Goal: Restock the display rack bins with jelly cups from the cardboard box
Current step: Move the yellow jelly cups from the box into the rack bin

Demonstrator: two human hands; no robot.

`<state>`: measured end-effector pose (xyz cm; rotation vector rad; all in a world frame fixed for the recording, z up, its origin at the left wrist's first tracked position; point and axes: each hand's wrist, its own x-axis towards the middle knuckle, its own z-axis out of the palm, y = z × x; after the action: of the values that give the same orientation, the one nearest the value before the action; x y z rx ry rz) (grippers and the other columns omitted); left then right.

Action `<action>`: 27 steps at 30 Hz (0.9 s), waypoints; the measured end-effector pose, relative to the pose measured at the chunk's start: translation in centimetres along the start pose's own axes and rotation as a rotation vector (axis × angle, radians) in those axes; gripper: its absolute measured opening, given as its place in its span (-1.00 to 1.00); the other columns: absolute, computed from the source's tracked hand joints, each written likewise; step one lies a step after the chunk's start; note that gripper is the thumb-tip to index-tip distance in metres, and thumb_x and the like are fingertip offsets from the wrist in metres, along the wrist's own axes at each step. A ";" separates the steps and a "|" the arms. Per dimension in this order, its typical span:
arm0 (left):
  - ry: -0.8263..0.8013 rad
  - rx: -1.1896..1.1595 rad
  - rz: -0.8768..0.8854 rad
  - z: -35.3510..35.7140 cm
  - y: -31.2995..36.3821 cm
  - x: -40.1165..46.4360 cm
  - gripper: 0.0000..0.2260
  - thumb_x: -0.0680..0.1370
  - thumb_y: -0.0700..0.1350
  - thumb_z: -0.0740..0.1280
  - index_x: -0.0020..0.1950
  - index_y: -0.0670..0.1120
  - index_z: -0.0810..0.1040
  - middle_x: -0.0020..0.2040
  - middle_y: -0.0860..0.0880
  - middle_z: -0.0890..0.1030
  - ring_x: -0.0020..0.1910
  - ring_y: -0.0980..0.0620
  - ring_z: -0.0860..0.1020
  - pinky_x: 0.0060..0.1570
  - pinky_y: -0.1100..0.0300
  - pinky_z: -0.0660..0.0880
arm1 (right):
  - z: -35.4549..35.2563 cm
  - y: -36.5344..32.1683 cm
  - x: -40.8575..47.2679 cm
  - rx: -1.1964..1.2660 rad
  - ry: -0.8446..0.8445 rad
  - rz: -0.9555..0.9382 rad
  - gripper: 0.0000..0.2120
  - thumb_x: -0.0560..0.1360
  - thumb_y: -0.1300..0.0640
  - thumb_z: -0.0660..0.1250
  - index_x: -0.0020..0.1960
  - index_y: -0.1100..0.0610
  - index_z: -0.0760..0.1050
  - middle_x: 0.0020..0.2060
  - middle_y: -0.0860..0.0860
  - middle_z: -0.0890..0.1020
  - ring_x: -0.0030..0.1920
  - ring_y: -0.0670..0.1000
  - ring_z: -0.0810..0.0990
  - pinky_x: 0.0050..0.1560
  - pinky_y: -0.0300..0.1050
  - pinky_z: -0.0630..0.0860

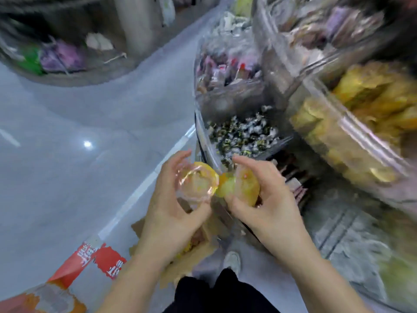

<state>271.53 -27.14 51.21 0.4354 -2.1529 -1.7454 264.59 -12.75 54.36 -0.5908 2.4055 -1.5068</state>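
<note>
My left hand [171,206] holds a clear jelly cup [196,184] with yellow jelly, its round face turned up toward me. My right hand [268,197] grips another yellow jelly cup [246,184]; a further yellow-green cup [225,185] shows between the two hands. Both hands hover above the open cardboard box [187,258] on the floor, partly hidden by my forearms. At the right, the clear display rack bin [352,141] is filled with yellow jelly cups. The frame is motion-blurred.
Other clear bins hold dark-and-white wrapped sweets [243,134] and red-pink packets [228,71]. A grey floor [67,123] with a white line lies to the left. A red-and-orange floor sticker [90,260] is at lower left. My shoe [232,260] stands beside the box.
</note>
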 end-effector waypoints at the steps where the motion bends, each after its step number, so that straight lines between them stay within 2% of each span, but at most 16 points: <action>1: -0.037 -0.026 0.038 1.1 1.9 0.3 -0.36 0.27 -0.15 0.37 0.23 0.34 0.30 0.06 0.30 0.51 0.05 0.29 0.52 0.04 0.48 0.37 | -1.9 -0.7 -0.3 0.002 0.039 -0.016 -0.44 0.29 0.09 0.42 0.22 -0.28 0.41 0.02 -0.19 0.50 0.10 -0.18 0.51 0.11 -0.39 0.38; 4: -0.123 -0.060 0.117 4.8 6.8 1.0 -0.37 0.25 -0.14 0.35 0.22 0.33 0.29 0.04 0.30 0.53 0.04 0.30 0.52 -0.02 0.55 0.35 | -7.2 -2.3 -1.4 0.106 0.153 0.013 -0.37 0.25 0.12 0.43 0.22 -0.30 0.35 0.05 -0.22 0.53 0.10 -0.14 0.54 0.12 -0.15 0.47; 7: -0.221 -0.110 0.152 8.6 10.3 1.8 -0.43 0.23 -0.07 0.42 0.16 0.32 0.36 0.07 0.28 0.53 0.07 0.28 0.52 -0.06 0.54 0.39 | -12.5 -2.8 -2.7 0.140 0.258 0.016 -0.47 0.20 0.06 0.41 0.12 -0.23 0.37 0.04 -0.19 0.55 0.09 -0.09 0.56 0.05 -0.07 0.51; 10: -0.314 -0.137 0.207 12.7 13.0 2.9 -0.48 0.27 -0.21 0.44 0.09 0.27 0.44 0.03 0.23 0.58 0.03 0.26 0.56 -0.08 0.48 0.44 | -17.7 -2.9 -3.5 0.131 0.301 0.013 -0.47 0.21 0.12 0.40 0.12 -0.20 0.40 0.05 -0.07 0.55 0.05 0.01 0.55 0.02 0.06 0.53; 12: -0.352 -0.177 0.224 15.3 14.3 3.8 -0.47 0.26 -0.28 0.38 0.08 0.24 0.46 -0.02 0.21 0.61 -0.05 0.27 0.58 -0.12 0.49 0.44 | -20.8 -2.7 -3.5 0.100 0.331 -0.005 -0.46 0.22 0.21 0.37 0.13 -0.19 0.42 0.05 -0.10 0.54 0.02 -0.09 0.53 0.04 -0.05 0.47; 15: -0.399 -0.252 0.232 18.7 15.6 5.1 -0.44 0.29 -0.28 0.41 0.21 0.10 0.39 -0.10 0.20 0.62 -0.16 0.28 0.58 -0.16 0.47 0.47 | -24.5 -2.1 -2.8 0.087 0.363 -0.001 -0.47 0.20 0.23 0.33 0.10 -0.16 0.46 -0.06 -0.24 0.54 -0.13 -0.26 0.48 -0.03 -0.30 0.35; 18: -0.391 -0.252 0.239 21.1 16.3 6.4 -0.47 0.25 -0.13 0.53 0.14 0.04 0.39 -0.13 0.21 0.63 -0.16 0.29 0.58 -0.15 0.46 0.47 | -26.8 -1.4 -1.6 0.082 0.390 0.020 -0.44 0.16 0.22 0.30 0.13 -0.13 0.46 0.01 -0.24 0.54 -0.09 -0.32 0.50 -0.09 -0.48 0.37; 21: -0.408 -0.198 0.253 22.2 16.8 8.0 -0.58 0.23 -0.02 0.53 -0.01 0.08 0.43 -0.12 0.18 0.63 -0.15 0.28 0.58 -0.17 0.45 0.47 | -27.7 -0.7 -0.5 -0.004 0.346 0.063 -0.35 0.18 0.18 0.31 0.26 -0.10 0.39 0.16 -0.19 0.50 0.10 -0.27 0.48 0.04 -0.42 0.40; 23: -0.447 -0.125 0.273 22.2 16.9 9.5 -0.61 0.23 0.03 0.54 -0.03 0.14 0.47 -0.06 0.13 0.63 -0.09 0.22 0.59 -0.12 0.39 0.49 | -28.0 -0.4 0.2 -0.109 0.322 0.066 -0.37 0.23 0.15 0.35 0.30 -0.10 0.37 0.17 -0.22 0.47 0.16 -0.27 0.42 0.11 -0.39 0.36; 25: -0.471 -0.032 0.291 22.0 16.6 11.3 -0.59 0.21 0.11 0.54 -0.01 0.17 0.50 0.02 0.05 0.62 0.00 0.10 0.59 -0.03 0.22 0.50 | -28.3 0.0 0.9 -0.197 0.297 0.063 -0.41 0.26 0.13 0.37 0.28 -0.11 0.39 0.13 -0.25 0.43 0.13 -0.33 0.36 0.08 -0.55 0.29; 27: -0.492 0.053 0.306 21.8 16.2 12.9 -0.54 0.21 0.13 0.53 0.05 0.17 0.50 0.07 0.06 0.59 0.06 0.05 0.57 0.06 0.11 0.50 | -28.5 0.2 1.5 -0.247 0.259 0.093 -0.43 0.27 0.11 0.38 0.26 -0.13 0.39 0.10 -0.24 0.37 0.10 -0.33 0.36 0.00 -0.55 0.33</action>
<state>249.87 -10.42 63.76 -0.3385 -2.4279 -1.7487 251.54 9.48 66.65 -0.3401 2.7998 -1.3294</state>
